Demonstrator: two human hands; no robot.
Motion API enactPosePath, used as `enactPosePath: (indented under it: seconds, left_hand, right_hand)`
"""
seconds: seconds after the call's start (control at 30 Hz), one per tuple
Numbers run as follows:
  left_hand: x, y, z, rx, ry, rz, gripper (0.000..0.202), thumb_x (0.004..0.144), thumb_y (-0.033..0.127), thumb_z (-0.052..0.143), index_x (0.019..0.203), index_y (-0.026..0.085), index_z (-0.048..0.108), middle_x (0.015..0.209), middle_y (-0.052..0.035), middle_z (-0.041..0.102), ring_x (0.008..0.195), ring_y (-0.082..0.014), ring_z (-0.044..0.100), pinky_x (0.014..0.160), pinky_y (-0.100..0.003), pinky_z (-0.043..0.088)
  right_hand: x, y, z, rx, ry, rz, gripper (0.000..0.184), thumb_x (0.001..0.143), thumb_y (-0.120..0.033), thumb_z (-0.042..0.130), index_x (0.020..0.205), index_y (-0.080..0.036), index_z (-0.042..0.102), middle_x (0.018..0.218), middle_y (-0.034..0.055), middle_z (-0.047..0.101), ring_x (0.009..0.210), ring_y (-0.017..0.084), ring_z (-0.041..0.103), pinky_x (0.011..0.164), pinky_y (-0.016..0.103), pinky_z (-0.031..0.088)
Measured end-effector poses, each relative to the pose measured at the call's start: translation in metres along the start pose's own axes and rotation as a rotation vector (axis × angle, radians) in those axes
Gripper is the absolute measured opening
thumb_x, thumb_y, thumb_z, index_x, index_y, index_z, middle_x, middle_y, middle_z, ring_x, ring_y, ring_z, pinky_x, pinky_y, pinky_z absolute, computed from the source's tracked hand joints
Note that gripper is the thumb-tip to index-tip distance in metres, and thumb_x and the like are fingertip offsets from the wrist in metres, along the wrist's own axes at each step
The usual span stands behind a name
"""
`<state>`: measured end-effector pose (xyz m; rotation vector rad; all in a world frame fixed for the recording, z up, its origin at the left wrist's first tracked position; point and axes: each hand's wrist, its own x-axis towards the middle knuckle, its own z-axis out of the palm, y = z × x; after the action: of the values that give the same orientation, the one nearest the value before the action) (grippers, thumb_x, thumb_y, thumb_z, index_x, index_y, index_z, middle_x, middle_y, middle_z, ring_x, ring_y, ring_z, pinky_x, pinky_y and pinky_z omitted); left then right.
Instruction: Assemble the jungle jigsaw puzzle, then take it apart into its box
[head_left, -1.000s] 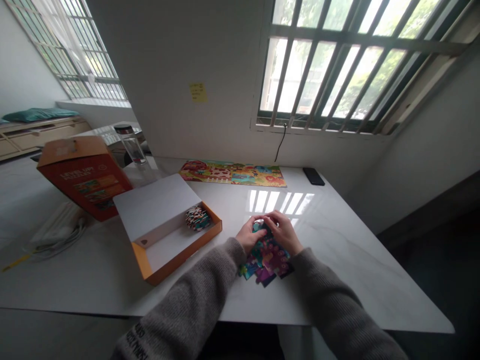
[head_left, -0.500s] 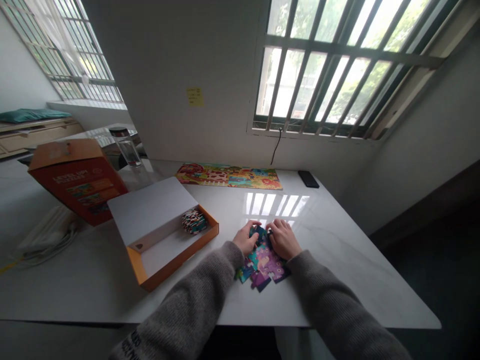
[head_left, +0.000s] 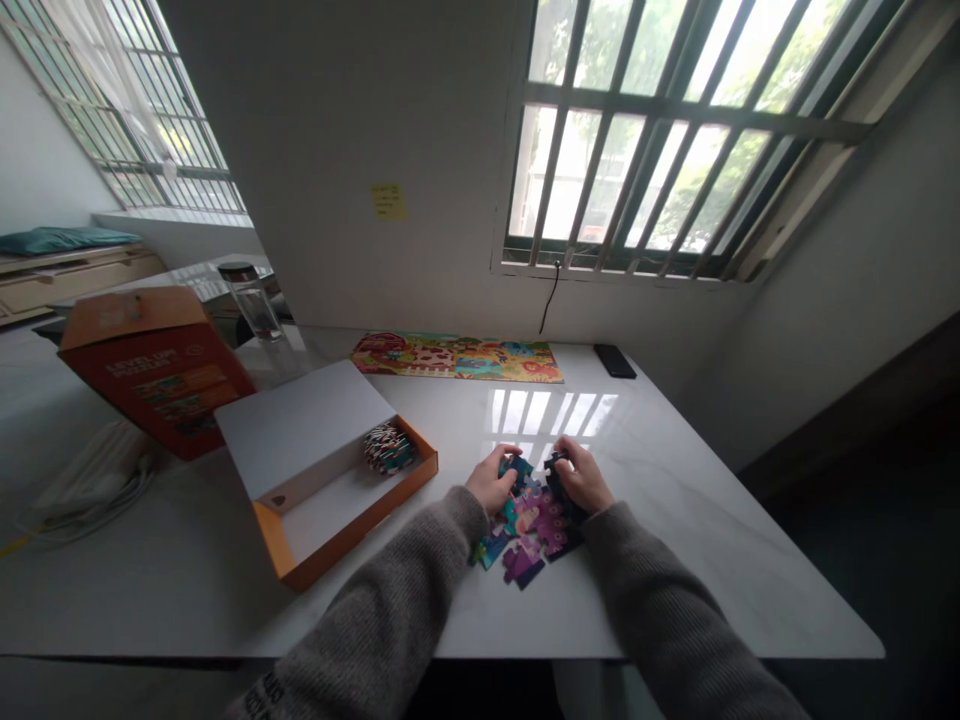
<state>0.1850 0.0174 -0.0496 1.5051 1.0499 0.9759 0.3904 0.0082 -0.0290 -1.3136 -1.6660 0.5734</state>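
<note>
A small cluster of jigsaw pieces [head_left: 536, 515], purple and pink in the middle and dark blue-green at the edges, lies on the white table in front of me. My left hand [head_left: 493, 480] grips its upper left part, thumb on top and fingers curled round the far edge of a dark teal puzzle piece [head_left: 523, 467]. Pinched in my right hand [head_left: 581, 478] is a dark puzzle piece [head_left: 553, 466], at the cluster's upper right. A gap shows between that piece and the teal one. Part of the cluster's right edge is hidden beneath my right hand.
Left of my hands lies an open orange box [head_left: 360, 530] with a stack of puzzle pieces [head_left: 388, 448] inside. Behind it stand a red puzzle carton [head_left: 161, 370] and a glass bottle [head_left: 257, 305]. An assembled puzzle strip [head_left: 457, 357] and a phone [head_left: 615, 361] lie by the wall.
My right hand has moved slightly right, away from my left, with the dark puzzle piece between its fingers. A gap has opened at the cluster's top. My left hand stays in place.
</note>
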Motion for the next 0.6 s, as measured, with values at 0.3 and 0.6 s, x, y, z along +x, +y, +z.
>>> enactPosePath:
  seconds: [0.3, 0.6]
  left_hand:
    - [0.003, 0.003, -0.004, -0.188, 0.040, -0.004, 0.026, 0.081, 0.018, 0.065, 0.107, 0.018, 0.067, 0.077, -0.0002, 0.063, 0.066, -0.0129, 0.058, 0.068, -0.024, 0.047]
    - [-0.004, 0.010, -0.007, -0.162, -0.136, 0.008, 0.040, 0.075, 0.023, 0.074, 0.112, 0.016, 0.062, 0.063, 0.0030, 0.063, 0.047, -0.0097, 0.056, 0.049, -0.020, 0.044]
  right_hand:
    - [0.002, -0.005, 0.013, 0.309, 0.049, 0.099, 0.029, 0.088, -0.048, 0.060, 0.094, -0.020, 0.059, 0.078, 0.0021, 0.063, 0.070, 0.017, 0.058, 0.063, 0.029, 0.047]
    - [0.005, -0.010, 0.021, 0.281, 0.285, 0.114, 0.040, 0.090, -0.056, 0.056, 0.109, -0.021, 0.060, 0.085, 0.0025, 0.061, 0.062, 0.013, 0.057, 0.051, 0.025, 0.049]
